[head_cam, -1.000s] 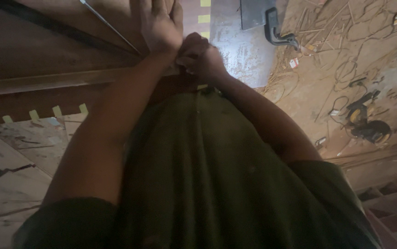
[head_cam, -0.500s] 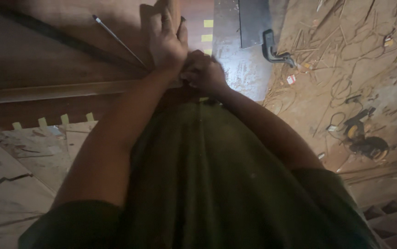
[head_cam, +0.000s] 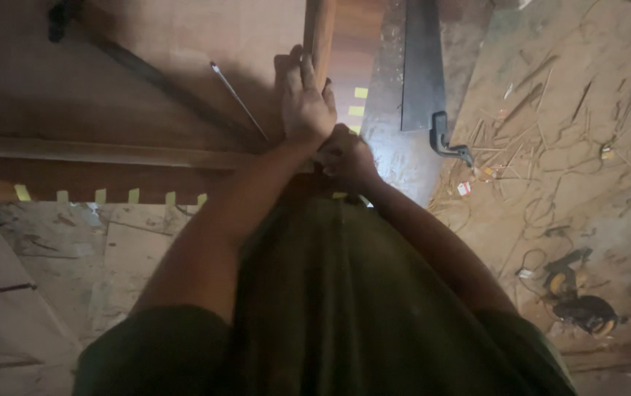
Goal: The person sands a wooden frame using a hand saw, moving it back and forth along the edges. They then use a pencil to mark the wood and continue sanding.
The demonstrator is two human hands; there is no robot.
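My left hand (head_cam: 303, 103) lies flat against the side of an upright wooden board (head_cam: 320, 33), fingers pointing away from me. Just below it my right hand (head_cam: 345, 160) is closed into a fist at the near end of that board; what it holds is hidden. My dark green shirt fills the lower middle of the view. The board meets a long horizontal wooden frame piece (head_cam: 110, 152) with pale notches along its lower edge.
A thin metal rod (head_cam: 238, 99) lies on the brown panel left of my hands. A dark metal bar with a clamp handle (head_cam: 433, 88) lies to the right. Wood shavings cover the floor; a power tool (head_cam: 579, 297) with cables sits at right.
The view has tilted so my hands sit lower in the picture. My left hand has stretched further along the board; my right fist stays beneath it.
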